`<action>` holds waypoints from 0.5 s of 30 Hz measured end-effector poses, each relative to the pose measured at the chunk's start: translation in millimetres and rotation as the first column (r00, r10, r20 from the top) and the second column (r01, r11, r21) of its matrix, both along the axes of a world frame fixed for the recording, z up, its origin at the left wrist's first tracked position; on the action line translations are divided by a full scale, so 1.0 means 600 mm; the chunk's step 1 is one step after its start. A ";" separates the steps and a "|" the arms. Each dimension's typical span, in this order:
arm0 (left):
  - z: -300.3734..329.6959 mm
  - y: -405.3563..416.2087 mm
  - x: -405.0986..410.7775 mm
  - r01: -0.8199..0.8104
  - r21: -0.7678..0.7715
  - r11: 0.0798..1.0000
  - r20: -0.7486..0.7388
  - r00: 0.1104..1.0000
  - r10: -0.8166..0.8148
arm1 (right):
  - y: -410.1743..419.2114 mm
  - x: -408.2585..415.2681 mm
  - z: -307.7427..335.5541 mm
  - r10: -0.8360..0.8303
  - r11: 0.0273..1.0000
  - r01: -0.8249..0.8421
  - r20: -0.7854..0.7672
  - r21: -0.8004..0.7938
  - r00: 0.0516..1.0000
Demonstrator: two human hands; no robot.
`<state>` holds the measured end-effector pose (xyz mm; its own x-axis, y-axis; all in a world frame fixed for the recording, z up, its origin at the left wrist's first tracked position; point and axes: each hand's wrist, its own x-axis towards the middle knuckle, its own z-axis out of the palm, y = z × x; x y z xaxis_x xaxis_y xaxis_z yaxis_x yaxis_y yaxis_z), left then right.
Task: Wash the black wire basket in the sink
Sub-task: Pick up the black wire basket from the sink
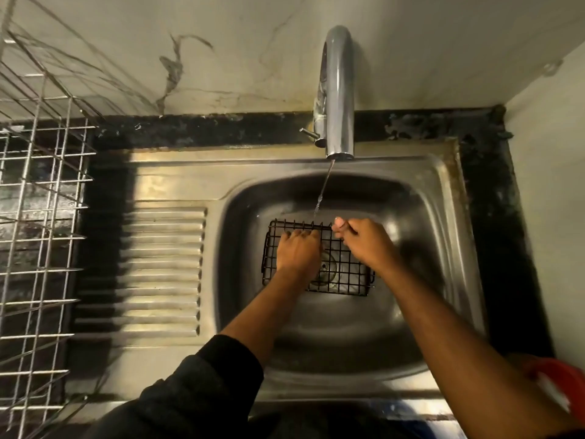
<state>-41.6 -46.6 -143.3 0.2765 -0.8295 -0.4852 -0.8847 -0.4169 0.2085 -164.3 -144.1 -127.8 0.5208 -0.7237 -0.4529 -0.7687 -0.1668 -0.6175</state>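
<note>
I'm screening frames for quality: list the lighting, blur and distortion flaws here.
Head view: dim, yellowish light; glare streaks on the sink drainboard; wide-angle bending at the wire rack; soft motion blur on both hands and the black wire basket; a blurred red object at lower right.

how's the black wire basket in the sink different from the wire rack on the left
The black wire basket is dark-coated; the wire rack is silvery. The basket is small and lies in the sink bowl, held by both hands; the rack is far larger, standing untouched on the counter. Both are open wire grids.
</note>
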 end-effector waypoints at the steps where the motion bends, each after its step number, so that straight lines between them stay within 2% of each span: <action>1: -0.002 0.000 -0.001 -0.032 -0.012 0.999 -0.025 0.999 0.032 | -0.001 0.001 0.004 0.018 1.000 -0.018 -0.013 0.002 1.000; 4: 0.000 0.005 0.001 -0.117 -0.078 0.990 -0.084 0.990 0.110 | 0.000 0.003 0.019 0.041 0.999 -0.041 -0.011 -0.024 0.999; 9: 0.035 0.024 -0.001 -0.207 -0.259 0.943 -0.128 0.975 0.179 | 0.001 0.004 0.050 -0.008 0.996 0.020 0.134 -0.092 0.991; 12: 0.070 0.025 -0.004 -0.236 -0.349 0.907 -0.117 0.971 0.207 | 0.005 0.008 0.079 -0.045 0.987 0.076 0.212 -0.142 0.976; 15: 0.108 0.023 -0.007 -0.217 -0.355 0.909 -0.078 0.976 0.203 | 0.007 0.012 0.100 -0.078 0.977 0.128 0.272 -0.172 0.959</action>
